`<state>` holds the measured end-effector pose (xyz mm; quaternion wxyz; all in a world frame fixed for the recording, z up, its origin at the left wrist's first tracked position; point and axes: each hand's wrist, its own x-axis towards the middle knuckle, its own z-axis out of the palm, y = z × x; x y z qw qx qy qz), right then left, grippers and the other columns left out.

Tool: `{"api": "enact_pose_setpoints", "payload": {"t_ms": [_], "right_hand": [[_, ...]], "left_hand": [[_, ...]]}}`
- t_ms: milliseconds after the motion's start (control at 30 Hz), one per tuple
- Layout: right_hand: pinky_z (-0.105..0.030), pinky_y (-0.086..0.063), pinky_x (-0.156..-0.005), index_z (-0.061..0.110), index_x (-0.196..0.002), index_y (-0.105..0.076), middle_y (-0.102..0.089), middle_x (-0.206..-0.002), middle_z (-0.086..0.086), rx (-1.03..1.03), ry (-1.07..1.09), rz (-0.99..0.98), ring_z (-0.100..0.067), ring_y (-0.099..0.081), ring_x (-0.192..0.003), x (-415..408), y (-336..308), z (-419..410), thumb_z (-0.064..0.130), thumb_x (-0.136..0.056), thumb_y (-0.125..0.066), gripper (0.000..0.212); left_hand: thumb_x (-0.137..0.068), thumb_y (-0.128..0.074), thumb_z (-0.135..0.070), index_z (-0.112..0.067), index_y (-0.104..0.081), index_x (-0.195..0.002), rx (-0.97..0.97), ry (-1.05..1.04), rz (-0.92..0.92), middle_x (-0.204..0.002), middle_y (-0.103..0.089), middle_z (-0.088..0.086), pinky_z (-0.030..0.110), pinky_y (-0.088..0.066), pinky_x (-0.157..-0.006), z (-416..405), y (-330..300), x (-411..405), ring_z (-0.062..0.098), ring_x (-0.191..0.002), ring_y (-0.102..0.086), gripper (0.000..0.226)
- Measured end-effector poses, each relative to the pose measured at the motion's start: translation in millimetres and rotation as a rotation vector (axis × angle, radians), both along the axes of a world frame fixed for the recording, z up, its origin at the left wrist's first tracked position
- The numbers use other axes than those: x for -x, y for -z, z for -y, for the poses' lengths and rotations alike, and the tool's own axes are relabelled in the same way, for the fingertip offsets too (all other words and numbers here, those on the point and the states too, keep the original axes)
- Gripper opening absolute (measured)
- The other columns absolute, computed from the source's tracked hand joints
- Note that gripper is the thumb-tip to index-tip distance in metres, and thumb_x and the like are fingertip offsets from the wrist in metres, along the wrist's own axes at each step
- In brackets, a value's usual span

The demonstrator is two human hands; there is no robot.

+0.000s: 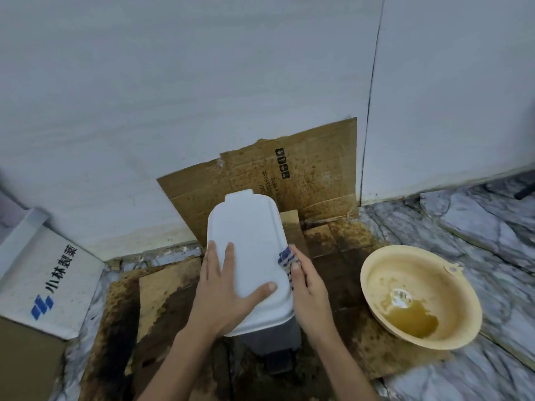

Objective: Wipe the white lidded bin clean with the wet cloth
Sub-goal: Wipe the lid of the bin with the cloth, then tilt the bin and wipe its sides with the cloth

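The white lidded bin (pixel 249 227) stands on stained cardboard near the wall, its lid closed; a grey body and a dark pedal show below the lid. My left hand (pixel 224 293) lies flat on the near part of the lid, fingers spread, thumb across the lid. My right hand (pixel 308 287) presses a blue-and-white cloth (pixel 285 257) against the right edge of the lid. Most of the cloth is hidden under that hand.
A yellow basin (pixel 460 314) with brownish water sits on the floor to the right. Wet, dark-stained cardboard (pixel 315 180) covers the floor and leans on the white wall. A white printed box (pixel 46 279) stands at the left. Marble floor lies to the right.
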<state>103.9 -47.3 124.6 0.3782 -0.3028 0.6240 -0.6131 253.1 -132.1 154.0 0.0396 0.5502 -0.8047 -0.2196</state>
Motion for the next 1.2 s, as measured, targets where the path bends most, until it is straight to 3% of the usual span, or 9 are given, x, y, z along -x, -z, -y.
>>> {"api": "enact_pose_setpoints", "payload": {"t_ms": [200,333,433,533,767,833,933,1100,1200], "right_hand": [[-0.028,-0.051,-0.098,0.052,-0.124,-0.056,-0.061,-0.126,0.027,-0.001,0.062,0.184,0.005,-0.058,-0.114,-63,0,-38,0.04,-0.102,-0.044,0.028],[-0.008,-0.046,-0.085,0.053,-0.124,-0.054,-0.061,-0.117,0.037,-0.028,-0.013,0.276,0.017,-0.056,-0.106,-93,-4,-43,0.042,-0.101,-0.042,0.028],[-0.006,-0.044,-0.087,0.055,-0.116,-0.059,-0.059,-0.123,0.034,-0.074,-0.074,0.282,0.02,-0.053,-0.108,-109,2,-39,0.039,-0.102,-0.044,0.026],[-0.001,-0.041,-0.08,0.053,-0.113,-0.059,-0.055,-0.123,0.034,-0.128,-0.094,0.303,0.023,-0.05,-0.104,-119,9,-38,0.035,-0.103,-0.045,0.025],[0.004,-0.04,-0.069,0.034,-0.124,-0.057,-0.058,-0.121,0.022,-0.137,0.024,0.48,0.013,-0.051,-0.102,-96,44,-32,0.032,-0.101,-0.047,0.025],[0.001,-0.044,-0.07,0.032,-0.126,-0.056,-0.059,-0.123,0.015,-0.131,0.06,0.507,0.009,-0.052,-0.103,-87,54,-27,0.032,-0.101,-0.047,0.027],[-0.019,-0.046,-0.074,0.049,-0.124,-0.058,-0.06,-0.119,0.008,-0.152,0.1,0.453,-0.003,-0.056,-0.093,-74,63,-20,0.06,-0.09,-0.049,0.037],[-0.033,-0.048,-0.101,0.037,-0.142,-0.048,-0.056,-0.137,0.011,-0.154,0.174,0.404,-0.013,-0.054,-0.125,-51,62,-11,0.043,-0.102,-0.041,0.041],[-0.04,-0.04,-0.111,0.036,-0.145,-0.042,-0.051,-0.14,0.014,-0.148,0.194,0.312,-0.012,-0.049,-0.129,-42,51,-2,0.046,-0.101,-0.038,0.045]], "left_hand": [[-0.06,-0.029,-0.096,-0.017,-0.011,-0.164,0.022,-0.062,0.06,-0.173,0.0,0.005,0.048,-0.022,-0.124,9,-16,-31,0.026,-0.158,-0.011,0.131],[-0.068,-0.033,-0.085,-0.014,-0.024,-0.157,0.044,-0.133,0.061,-0.165,-0.025,0.009,0.061,-0.03,-0.115,27,-24,-20,0.034,-0.148,-0.028,0.114],[-0.065,-0.054,-0.09,-0.008,-0.016,-0.157,0.002,-0.204,0.138,-0.165,-0.018,0.012,0.067,-0.03,-0.112,42,-24,-7,0.044,-0.145,-0.027,0.129],[-0.076,-0.077,-0.061,-0.011,-0.001,-0.161,0.027,-0.283,0.176,-0.169,-0.007,0.011,0.07,-0.024,-0.114,48,-18,-5,0.047,-0.15,-0.017,0.124],[-0.062,-0.07,-0.061,-0.006,-0.024,-0.152,0.068,-0.306,0.036,-0.152,-0.04,0.018,0.065,-0.046,-0.1,51,-14,-46,0.042,-0.13,-0.046,0.114],[-0.07,-0.079,-0.05,-0.002,-0.031,-0.149,0.091,-0.313,0.017,-0.146,-0.047,0.021,0.058,-0.048,-0.099,48,-13,-54,0.041,-0.126,-0.05,0.105],[-0.073,-0.083,-0.04,0.0,-0.038,-0.143,0.132,-0.296,-0.019,-0.136,-0.054,0.021,0.05,-0.047,-0.09,45,-12,-59,0.04,-0.117,-0.054,0.093],[-0.078,-0.082,-0.032,-0.008,-0.044,-0.135,0.162,-0.266,-0.063,-0.118,-0.054,0.005,0.028,-0.036,-0.066,34,-17,-49,0.031,-0.105,-0.055,0.072],[-0.079,-0.08,-0.032,-0.011,-0.043,-0.107,0.134,-0.307,-0.092,-0.099,-0.055,0.003,0.025,-0.03,-0.055,29,-18,-43,0.019,-0.082,-0.05,0.051]]}}
